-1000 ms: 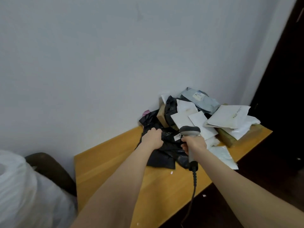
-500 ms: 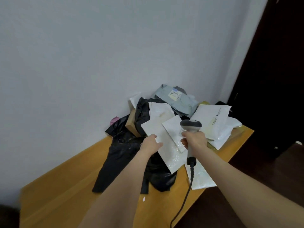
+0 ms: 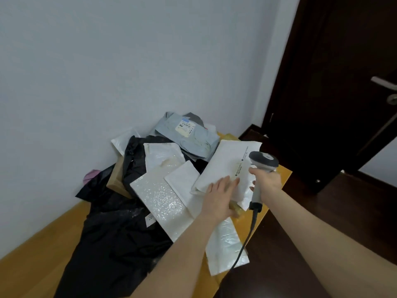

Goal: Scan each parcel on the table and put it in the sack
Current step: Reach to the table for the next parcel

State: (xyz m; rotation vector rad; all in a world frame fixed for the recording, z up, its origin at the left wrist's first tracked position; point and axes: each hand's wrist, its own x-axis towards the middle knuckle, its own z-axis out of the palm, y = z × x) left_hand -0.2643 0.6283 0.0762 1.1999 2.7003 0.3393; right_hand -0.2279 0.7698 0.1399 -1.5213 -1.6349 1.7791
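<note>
While your left hand lies on it with fingers straight, the white rectangular padded mailer sits atop the pile at the right end of the yellow wooden table, with small dark print near its right edge. Your right hand grips the grey handheld barcode scanner, whose head is just beside that print. Pearly bubble mailers, a labelled grey poly bag and crumpled black plastic bags lie around it.

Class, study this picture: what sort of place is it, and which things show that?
Probably a small parcel-handling corner of an ordinary room: a heap of parcels on a wooden table by a bare wall, a corded barcode scanner in the right hand, and a dark door.
</note>
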